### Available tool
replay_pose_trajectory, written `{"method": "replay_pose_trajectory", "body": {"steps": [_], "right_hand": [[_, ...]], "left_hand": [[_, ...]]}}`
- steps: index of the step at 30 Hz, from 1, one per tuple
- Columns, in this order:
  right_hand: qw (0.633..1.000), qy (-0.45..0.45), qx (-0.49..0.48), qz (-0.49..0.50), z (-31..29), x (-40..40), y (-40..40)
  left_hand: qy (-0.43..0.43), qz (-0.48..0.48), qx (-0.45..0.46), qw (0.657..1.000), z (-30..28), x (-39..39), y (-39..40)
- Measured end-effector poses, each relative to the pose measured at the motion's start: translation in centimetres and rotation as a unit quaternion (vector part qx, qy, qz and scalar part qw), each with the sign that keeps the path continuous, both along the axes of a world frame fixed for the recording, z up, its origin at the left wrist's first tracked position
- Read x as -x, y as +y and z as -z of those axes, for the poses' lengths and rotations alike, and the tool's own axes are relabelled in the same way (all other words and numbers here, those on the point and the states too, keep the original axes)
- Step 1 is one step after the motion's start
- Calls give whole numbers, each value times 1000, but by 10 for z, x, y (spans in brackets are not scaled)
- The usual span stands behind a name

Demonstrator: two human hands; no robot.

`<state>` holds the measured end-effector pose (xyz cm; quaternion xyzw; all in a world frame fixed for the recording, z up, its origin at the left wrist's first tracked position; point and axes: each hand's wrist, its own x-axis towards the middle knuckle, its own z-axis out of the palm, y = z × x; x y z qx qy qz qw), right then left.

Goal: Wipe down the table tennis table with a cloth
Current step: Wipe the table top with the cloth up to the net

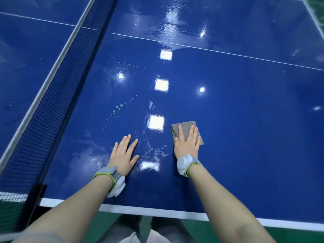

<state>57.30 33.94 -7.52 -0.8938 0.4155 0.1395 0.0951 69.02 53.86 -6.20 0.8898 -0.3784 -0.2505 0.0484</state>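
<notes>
From the head camera, looking down past both forearms: the right hand [186,142] lies flat, fingers straight and together, pressing a folded grey cloth [185,128] onto the blue table [245,120]. Nothing is curled round the cloth; it is pinned under the palm, and its corners show beyond the fingertips and past the little-finger side. That flat press looks meant to spread weight over the whole pad so it drags evenly.

The left hand [125,151] is released, fingers spread and straight, resting palm-down on the bare surface just beside the right hand, holding nothing. It looks like a brace for leaning over the near edge.

Between the two hands, and ahead of them, the surface shows damp smears and streaks, with rows of droplets ahead of the left hand. Farther out, well beyond the fingertips, a wet, beaded patch straddles the white centre line [228,53]. To the right of the cloth the blue looks even and dry, though glare makes that hard to judge.

The net [57,88] runs off diagonally to the left of the left hand. Each wrist carries a grey band with a white sensor [182,163].
</notes>
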Motion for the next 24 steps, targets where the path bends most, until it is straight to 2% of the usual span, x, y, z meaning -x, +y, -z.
{"method": "replay_pose_trajectory", "body": {"steps": [5, 9, 12, 15, 19, 24], "right_hand": [[999, -13, -8, -45, 3, -8, 51], [994, -57, 32, -88, 9, -8, 91], [989, -52, 19, -139, 16, 5, 97], [978, -87, 54, -181, 19, 21, 82], [991, -82, 81, -68, 22, 48, 57], [995, -78, 69, 4, 20, 55, 77]], "left_hand": [[2, 3, -7, 1000, 0, 5, 10], [-4, -4, -5, 1000, 0, 8, 13], [1, -6, 4, 1000, 1, 12, 16], [-1, 1, 1, 1000, 1, 16, 26], [2, 8, 3, 1000, 1, 19, 39], [-3, 19, -2, 1000, 1, 23, 54]]}}
